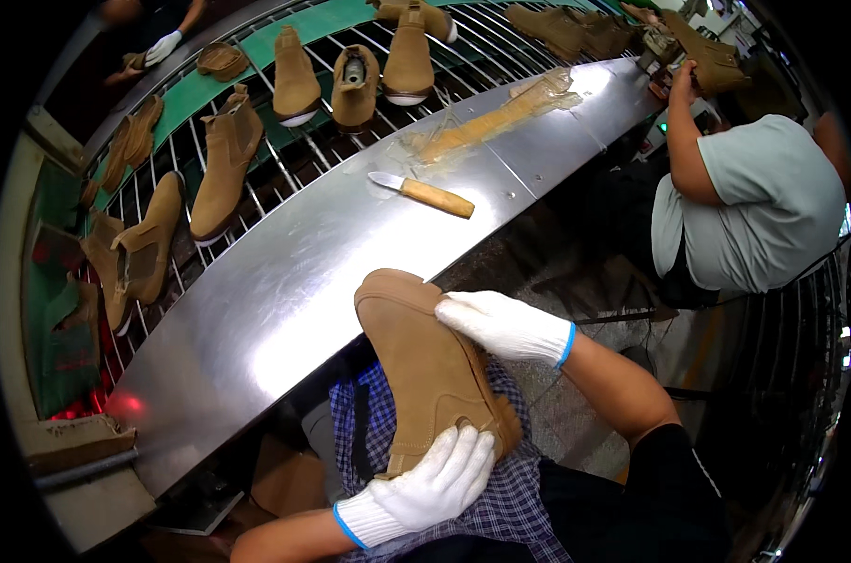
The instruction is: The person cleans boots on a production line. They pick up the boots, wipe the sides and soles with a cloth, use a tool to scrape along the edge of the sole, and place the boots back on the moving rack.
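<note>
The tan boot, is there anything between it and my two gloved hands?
Nothing visible: the left hand grips the tan boot at its ankle end and the right hand rests on its toe end.

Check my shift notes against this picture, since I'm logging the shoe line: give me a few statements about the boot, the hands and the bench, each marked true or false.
1. Both gloved hands hold the tan suede boot. True: the left hand is at its ankle end, the right hand near its toe.
2. The wooden-handled knife is in the right hand's grip. False: it lies alone on the steel bench.
3. More tan boots stand on the wire-rod conveyor beyond the bench. True.
4. The hands are bare. False: both wear white knit gloves with blue cuffs.
5. Another person in a grey shirt works at the right. True.
</note>
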Tool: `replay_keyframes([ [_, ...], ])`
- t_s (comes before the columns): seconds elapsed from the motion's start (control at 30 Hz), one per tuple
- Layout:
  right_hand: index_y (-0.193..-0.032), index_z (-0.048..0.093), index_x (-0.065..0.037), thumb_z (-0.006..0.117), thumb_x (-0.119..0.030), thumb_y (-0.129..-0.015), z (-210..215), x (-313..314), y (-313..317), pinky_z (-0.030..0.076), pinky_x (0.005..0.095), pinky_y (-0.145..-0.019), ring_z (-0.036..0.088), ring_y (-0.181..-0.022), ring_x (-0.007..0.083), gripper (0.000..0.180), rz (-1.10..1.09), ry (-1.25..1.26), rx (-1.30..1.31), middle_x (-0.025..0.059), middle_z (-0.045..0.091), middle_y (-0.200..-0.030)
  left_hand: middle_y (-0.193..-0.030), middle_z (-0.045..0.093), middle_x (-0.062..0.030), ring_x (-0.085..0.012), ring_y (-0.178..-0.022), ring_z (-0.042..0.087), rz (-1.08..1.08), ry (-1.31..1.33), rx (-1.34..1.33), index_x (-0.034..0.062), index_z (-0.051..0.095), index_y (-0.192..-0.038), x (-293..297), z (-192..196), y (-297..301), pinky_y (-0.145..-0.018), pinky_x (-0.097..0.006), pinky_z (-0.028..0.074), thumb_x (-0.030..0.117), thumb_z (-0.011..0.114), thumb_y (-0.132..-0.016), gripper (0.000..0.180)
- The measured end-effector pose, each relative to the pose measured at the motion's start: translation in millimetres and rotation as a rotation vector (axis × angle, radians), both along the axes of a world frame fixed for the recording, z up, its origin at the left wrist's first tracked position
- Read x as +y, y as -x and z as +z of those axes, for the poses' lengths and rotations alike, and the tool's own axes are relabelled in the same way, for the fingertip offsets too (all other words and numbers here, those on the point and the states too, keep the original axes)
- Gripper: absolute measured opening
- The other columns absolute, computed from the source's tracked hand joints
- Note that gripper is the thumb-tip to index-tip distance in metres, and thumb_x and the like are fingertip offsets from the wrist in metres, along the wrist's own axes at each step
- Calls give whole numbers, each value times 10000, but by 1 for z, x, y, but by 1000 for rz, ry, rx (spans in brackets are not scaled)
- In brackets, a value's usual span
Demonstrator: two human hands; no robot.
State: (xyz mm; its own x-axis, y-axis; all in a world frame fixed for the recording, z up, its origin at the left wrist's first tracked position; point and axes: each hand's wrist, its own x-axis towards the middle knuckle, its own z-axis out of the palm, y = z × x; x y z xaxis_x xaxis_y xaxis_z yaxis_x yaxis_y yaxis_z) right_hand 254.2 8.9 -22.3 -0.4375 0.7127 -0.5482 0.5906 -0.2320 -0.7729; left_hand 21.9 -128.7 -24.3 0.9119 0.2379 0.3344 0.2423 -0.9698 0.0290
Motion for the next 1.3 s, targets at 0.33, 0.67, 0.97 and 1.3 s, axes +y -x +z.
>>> replay_keyframes([
  [0.33,-1517,487,35,491,-366,-1139,-20,-53,17,525,456,-1071,691,-1255,380,551,-306,-165,88,305,698,-1315,-1250,740,-129,-288,-1132,721,28,-3,-1,46,753,-1166,-5,-9,0,-985,-404,589,238,690,-929,311],
  [0.67,-1654,255,56,538,-333,-1104,-11,-121,1,452,472,-1195,570,-1418,457,731,-272,5,69,406,534,-1503,-1241,764,-139,-296,-1114,745,13,89,-52,40,754,-1168,-6,-9,11,-955,-407,601,196,700,-911,306],
  [0.97,-1654,325,43,706,-364,-1037,18,-131,-22,508,473,-1164,591,-1408,390,831,-113,89,147,291,483,-1615,-1243,769,-69,-253,-1129,740,103,136,-128,105,774,-1163,-12,0,33,-960,-378,603,236,734,-936,265],
  [1.3,-1343,615,91,709,-282,-993,-13,-148,18,569,412,-982,697,-1112,316,519,-290,-308,-34,242,681,-1233,-1197,746,-112,-258,-1084,735,50,110,-163,51,749,-1131,-11,-13,32,-928,-375,600,208,710,-914,272],
])
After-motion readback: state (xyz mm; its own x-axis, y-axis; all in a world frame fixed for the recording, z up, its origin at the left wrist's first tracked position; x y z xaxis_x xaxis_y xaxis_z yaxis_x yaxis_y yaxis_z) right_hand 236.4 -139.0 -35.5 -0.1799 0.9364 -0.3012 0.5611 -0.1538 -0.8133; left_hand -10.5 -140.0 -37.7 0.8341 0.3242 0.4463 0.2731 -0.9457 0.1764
